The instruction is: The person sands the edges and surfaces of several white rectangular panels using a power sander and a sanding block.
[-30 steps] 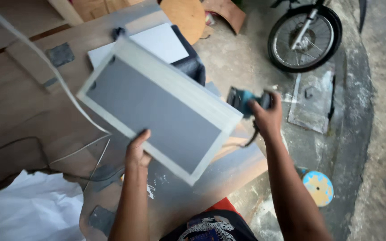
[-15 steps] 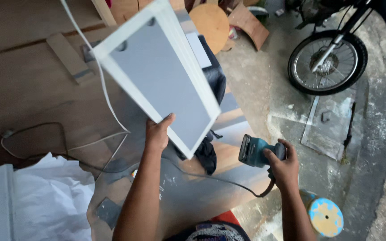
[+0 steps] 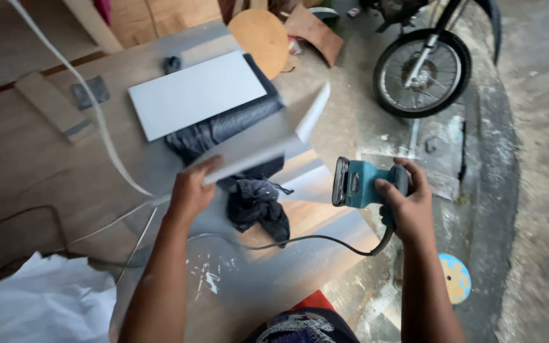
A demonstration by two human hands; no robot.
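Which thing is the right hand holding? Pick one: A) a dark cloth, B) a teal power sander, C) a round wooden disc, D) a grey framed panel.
B: the right hand grips the teal power sander by its handle, while the left hand holds the grey framed panel.

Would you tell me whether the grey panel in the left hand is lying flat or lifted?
Lifted: the left hand holds the panel tilted above the table.
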